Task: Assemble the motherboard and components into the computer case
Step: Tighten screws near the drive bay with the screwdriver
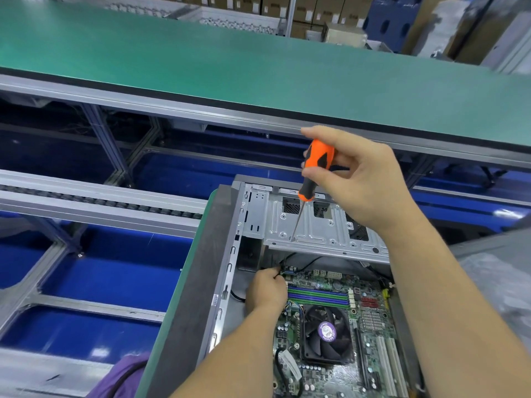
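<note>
An open grey computer case (201,271) lies flat in front of me. A green motherboard (370,320) with a black fan (326,334) sits inside it. My right hand (365,179) holds an orange and black screwdriver (314,165) above the case, its thin tip touching the silver drive bay plate (324,228). My left hand (267,288) reaches into the case at the motherboard's far left corner, fingers curled and pinching something small beside a black cable (287,258); what it pinches is hidden.
A long green bench top (230,61) runs across the back, with a metal roller rail (94,196) and blue bins (115,271) to the left. Cardboard boxes (316,10) are stacked far behind. Purple cloth (120,377) shows at the bottom left.
</note>
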`<state>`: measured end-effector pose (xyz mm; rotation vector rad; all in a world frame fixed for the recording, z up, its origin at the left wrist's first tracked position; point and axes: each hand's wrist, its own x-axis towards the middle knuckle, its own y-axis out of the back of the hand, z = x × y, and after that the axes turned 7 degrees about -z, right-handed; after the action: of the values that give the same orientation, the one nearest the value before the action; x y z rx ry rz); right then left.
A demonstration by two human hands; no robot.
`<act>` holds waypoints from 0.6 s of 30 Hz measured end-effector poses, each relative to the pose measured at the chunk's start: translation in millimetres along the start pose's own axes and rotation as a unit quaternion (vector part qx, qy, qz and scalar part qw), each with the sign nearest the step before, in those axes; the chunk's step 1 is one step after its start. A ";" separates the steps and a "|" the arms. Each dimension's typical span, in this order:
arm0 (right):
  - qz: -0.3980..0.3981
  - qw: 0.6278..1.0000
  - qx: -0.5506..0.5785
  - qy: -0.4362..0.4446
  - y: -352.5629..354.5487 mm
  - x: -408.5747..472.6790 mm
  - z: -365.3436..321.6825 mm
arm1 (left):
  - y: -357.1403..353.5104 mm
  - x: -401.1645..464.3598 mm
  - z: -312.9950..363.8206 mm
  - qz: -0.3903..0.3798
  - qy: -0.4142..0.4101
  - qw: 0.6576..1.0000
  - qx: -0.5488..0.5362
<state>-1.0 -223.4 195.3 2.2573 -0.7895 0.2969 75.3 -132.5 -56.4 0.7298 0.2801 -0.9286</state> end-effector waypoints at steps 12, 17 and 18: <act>0.005 1.000 -0.015 0.001 4.5 -5.1 6.9 | 7.2 -5.7 4.7 0.053 0.002 0.998 0.015; -0.003 1.000 -0.004 0.005 3.0 -3.1 5.7 | 5.2 -9.1 4.5 0.043 -0.034 0.998 0.041; -0.014 1.000 0.023 0.005 2.7 -3.2 4.8 | 5.5 -9.6 4.5 0.040 -0.034 0.998 0.042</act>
<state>-5.3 -226.7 192.1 2.3058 -0.7530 0.3149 73.7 -127.4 -45.7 0.7793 0.1521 -0.8913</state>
